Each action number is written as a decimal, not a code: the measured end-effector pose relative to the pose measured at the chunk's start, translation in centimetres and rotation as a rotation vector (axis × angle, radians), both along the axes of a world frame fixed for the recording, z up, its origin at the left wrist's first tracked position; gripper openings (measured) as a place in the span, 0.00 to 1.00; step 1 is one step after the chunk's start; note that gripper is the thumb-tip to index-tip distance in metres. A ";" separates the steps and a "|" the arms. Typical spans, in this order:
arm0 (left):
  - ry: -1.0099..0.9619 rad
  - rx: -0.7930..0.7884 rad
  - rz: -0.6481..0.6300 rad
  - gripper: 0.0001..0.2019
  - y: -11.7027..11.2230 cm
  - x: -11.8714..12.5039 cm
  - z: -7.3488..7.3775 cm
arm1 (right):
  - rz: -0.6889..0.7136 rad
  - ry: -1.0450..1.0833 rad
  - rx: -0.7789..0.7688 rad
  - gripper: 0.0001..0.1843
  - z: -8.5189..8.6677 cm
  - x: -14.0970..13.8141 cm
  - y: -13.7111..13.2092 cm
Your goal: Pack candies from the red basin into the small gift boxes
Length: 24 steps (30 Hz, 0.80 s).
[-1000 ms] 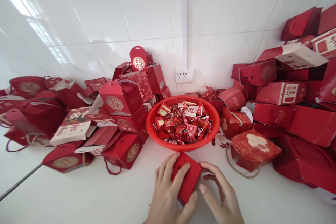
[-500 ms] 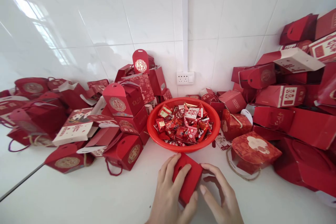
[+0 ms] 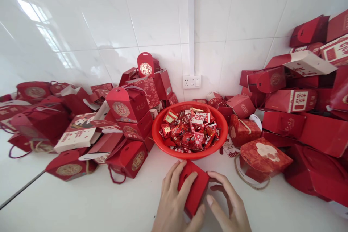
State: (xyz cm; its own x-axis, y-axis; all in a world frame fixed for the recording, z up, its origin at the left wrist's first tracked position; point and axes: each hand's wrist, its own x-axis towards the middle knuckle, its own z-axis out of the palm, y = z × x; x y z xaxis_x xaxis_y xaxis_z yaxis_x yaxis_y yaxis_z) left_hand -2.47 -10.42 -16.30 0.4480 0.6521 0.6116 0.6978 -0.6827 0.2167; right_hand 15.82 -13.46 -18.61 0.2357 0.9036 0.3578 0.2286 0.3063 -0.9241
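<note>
A small plain red paper box [image 3: 195,190] lies on the white table [image 3: 95,206] just in front of a red basket [image 3: 160,138]. My left hand [image 3: 174,203] is wrapped over the box's left side, fingers on top and thumb underneath at the near end. On the box's right side rests my right hand [image 3: 228,206], fingers curled against its edge. The basket is round and holds several red and gold wrapped sweets [image 3: 191,130].
Heaps of red gift boxes [image 3: 125,108] with cord handles fill the table's left and back. A taller stack of red boxes [image 3: 296,108] rises on the right. A wall socket [image 3: 191,81] sits on the white tiled wall behind the basket.
Both hands keep hold of the red box in the same spot. The view has tilted slightly, shifting everything a little downward in the picture.
</note>
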 end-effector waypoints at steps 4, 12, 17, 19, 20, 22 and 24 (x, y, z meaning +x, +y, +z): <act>-0.007 -0.021 -0.009 0.29 0.0 -0.2 0.4 | 0.005 -0.017 0.020 0.20 0.1 0.1 0.1; -0.114 -0.088 0.037 0.26 0.0 0.0 0.4 | -0.026 -0.026 0.039 0.20 -0.5 0.4 0.2; -0.123 -0.097 0.012 0.35 0.1 -0.5 0.3 | -0.046 -0.011 0.030 0.21 -0.7 0.4 0.1; -0.141 -0.143 0.009 0.40 0.0 -0.7 0.7 | -0.044 -0.005 0.028 0.22 -0.7 0.5 0.0; -0.159 -0.158 0.014 0.42 0.0 -0.7 0.9 | -0.041 -0.002 0.022 0.22 -0.7 0.6 0.0; -0.197 -0.178 0.023 0.43 -0.1 -0.9 1.6 | -0.033 0.004 0.001 0.22 -0.6 0.8 0.0; -0.225 -0.203 0.039 0.41 -0.1 -1.1 2.2 | -0.017 0.003 -0.017 0.22 -0.3 1.1 -0.1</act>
